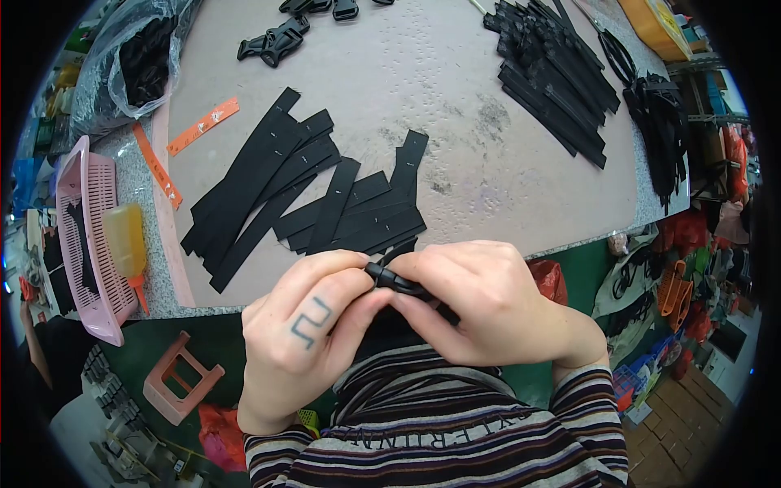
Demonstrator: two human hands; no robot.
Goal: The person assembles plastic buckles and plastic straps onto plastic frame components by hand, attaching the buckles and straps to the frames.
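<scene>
Close to my body, past the table's near edge, my left hand and my right hand meet at a small black plastic buckle. Thumb and fingers of both hands pinch it from either side, and part of it is hidden by them. A bit of black strap shows behind the buckle. Just beyond my hands lie overlapping black strap pieces on the pale mat, with a longer bundle of black straps to their left.
Black buckles lie at the back. More black straps are at the back right, near scissors. Leftward are orange strips, a pink basket, a yellowish bottle and a plastic bag. A stool stands below.
</scene>
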